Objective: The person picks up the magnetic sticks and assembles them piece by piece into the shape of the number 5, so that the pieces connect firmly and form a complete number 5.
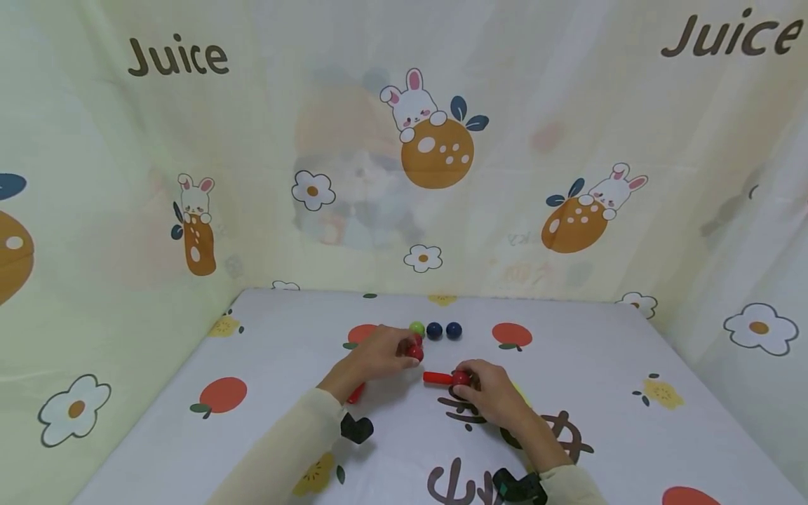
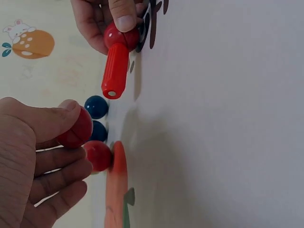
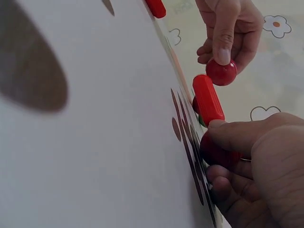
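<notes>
My left hand (image 1: 381,353) pinches a red ball (image 2: 79,129) between thumb and fingers, just above the table. To its right, my right hand (image 1: 495,394) grips another red ball (image 1: 461,379). A short red rod (image 2: 115,71) sticks out from that ball toward the left hand, its free end showing a pale metal dot. The rod's tip and the left hand's ball are apart in the head view. Behind the left fingertips a third red ball (image 2: 98,156) rests on the table, partly hidden in the head view.
Beyond the left hand, a green ball (image 1: 416,327) and two dark blue balls (image 1: 434,330) sit in a row. A second red rod (image 1: 356,393) lies by the left wrist, partly covered. A printed cloth (image 1: 284,231) hangs behind the table (image 1: 600,351).
</notes>
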{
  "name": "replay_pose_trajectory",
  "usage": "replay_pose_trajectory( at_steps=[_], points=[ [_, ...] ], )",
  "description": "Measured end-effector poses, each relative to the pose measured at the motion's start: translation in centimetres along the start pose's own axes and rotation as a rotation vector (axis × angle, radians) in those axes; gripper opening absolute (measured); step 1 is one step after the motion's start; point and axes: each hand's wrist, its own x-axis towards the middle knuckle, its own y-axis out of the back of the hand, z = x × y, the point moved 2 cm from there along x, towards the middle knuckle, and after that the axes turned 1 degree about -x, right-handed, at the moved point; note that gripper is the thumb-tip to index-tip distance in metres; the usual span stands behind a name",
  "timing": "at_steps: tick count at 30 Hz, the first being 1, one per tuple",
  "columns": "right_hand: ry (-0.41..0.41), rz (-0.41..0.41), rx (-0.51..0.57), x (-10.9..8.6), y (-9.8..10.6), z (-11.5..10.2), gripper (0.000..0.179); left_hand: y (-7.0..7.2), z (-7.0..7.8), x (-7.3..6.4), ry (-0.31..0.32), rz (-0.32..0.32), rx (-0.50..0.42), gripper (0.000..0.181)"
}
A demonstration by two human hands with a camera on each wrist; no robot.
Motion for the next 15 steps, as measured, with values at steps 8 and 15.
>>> replay_pose_trajectory(
  at_steps=[8, 15],
  points=[
    [0.01, 0.023, -0.001, 0.2, -0.2, 0.2, 0.04, -0.3, -0.7, -0.5, 0.013, -0.011, 0.005, 0.029],
    [0.024, 0.046, 0.0, 0.5, -0.3, 0.2, 0.039, -0.4, -1.1, -1.0, -0.013, -0.014, -0.014, 0.024]
  ],
)
